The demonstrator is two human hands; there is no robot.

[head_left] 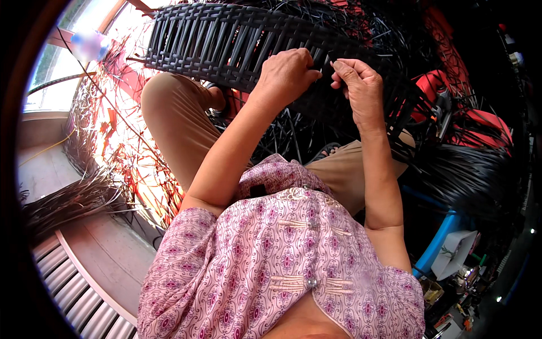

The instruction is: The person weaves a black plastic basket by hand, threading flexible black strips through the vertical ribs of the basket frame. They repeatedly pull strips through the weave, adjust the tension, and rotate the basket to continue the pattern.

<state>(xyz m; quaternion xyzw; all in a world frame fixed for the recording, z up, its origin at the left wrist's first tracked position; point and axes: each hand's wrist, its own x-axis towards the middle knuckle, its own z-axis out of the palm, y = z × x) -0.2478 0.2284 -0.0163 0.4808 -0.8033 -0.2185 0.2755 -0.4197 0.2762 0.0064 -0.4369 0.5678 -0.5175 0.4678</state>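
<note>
A long panel woven of dark flat strips (209,45) stretches across in front of me, over my knees. My left hand (287,74) is closed at the panel's near edge, its thumb pointing right. Whatever its fingers hold is hidden under them. Just right of it, above the dark part of the panel, my right hand (361,87) is closed in a pinch. A short end of a dark strip (332,56) shows at its fingertips. The two hands are apart, and the panel behind them is in deep shadow.
A thick bundle of dark strips (468,175) lies at the right, near red material (483,127). Loose strips (113,152) litter the floor at the left. A slatted bench (79,288) stands lower left. A white container (454,254) is at the lower right.
</note>
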